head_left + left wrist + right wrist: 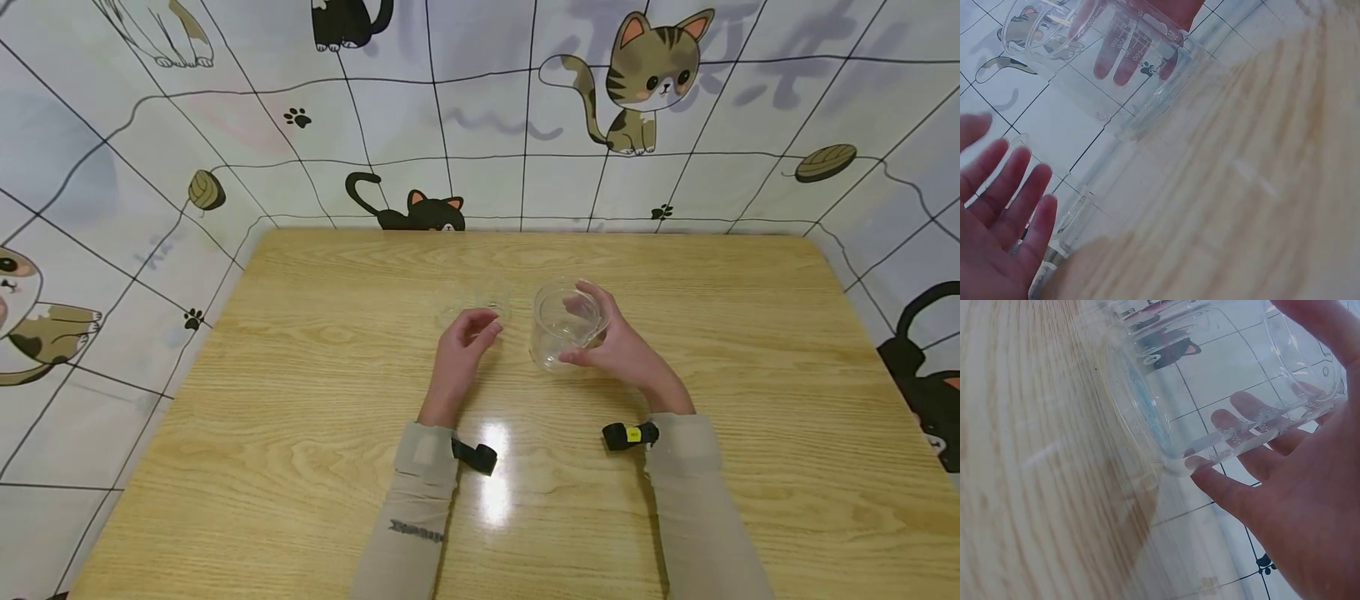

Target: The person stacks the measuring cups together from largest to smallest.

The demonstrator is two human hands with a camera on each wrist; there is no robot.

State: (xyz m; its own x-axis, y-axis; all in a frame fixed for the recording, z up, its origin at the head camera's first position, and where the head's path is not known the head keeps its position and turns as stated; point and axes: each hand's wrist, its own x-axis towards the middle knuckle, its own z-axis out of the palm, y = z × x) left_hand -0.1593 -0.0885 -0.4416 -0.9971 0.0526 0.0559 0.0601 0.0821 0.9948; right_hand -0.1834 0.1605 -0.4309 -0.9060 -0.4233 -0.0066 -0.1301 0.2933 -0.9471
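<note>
A clear glass beaker (551, 335) with white graduation marks is right of the middle of the table. My right hand (626, 350) holds it from the right side, thumb at the near side and fingers around the far side. The right wrist view shows the beaker (1235, 356) low over the wood, fingers visible through its wall. To its left, my left hand (459, 350) holds nothing, its fingers loosely bent. Just beyond those fingers is other clear glassware (491, 298), faint against the wood and partly hidden by the left hand (1004, 219) in the left wrist view.
The light wooden table (315, 400) is bordered at the back and sides by white sheeting (487, 125) with a grid and cartoon cats. A black strap (474, 457) circles the left wrist, another strap (630, 435) the right. A bright light reflection lies between the forearms.
</note>
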